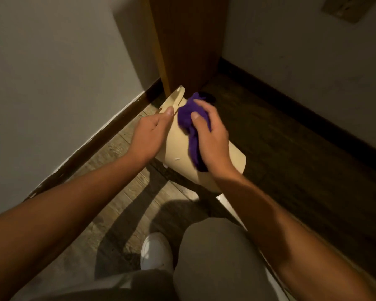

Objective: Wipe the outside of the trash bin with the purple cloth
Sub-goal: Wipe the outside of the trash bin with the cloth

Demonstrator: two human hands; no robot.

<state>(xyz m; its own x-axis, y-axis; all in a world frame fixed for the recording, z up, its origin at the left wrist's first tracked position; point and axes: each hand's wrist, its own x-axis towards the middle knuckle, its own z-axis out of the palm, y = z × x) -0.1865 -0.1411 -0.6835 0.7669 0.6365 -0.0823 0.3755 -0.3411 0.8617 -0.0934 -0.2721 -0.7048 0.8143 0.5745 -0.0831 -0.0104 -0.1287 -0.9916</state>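
So the trash bin (180,146) is a cream plastic one, tipped over on its side on the wood-look floor (291,159), right by the bottom of a brown wooden door (187,44) and close to the dark baseboard (91,144) along the left wall. Its rim end points away toward the door, the base end sits nearer the person.

Left hand (149,135) is wrapped around the left side of the bin, fingers curled round the wall with the thumb lying up near the rim, so it's gripping the bin and holding it steady. Right hand (208,135) is closed around the purple cloth (192,124), which is bunched up and pressed flat against the bin's outer wall on the upper side. A tail of the cloth hangs down under the palm toward the wrist. There's a small pale mark on the bin's side just below and left of the cloth.

Both forearms are bare and come in from the bottom corners. Down low you can see a knee in grey trousers (213,257) and a white shoe (155,250) planted on the floor, with strong shadows of the arms falling across the boards. Lighting's pretty dim on the right side of the floor, can't make out much there
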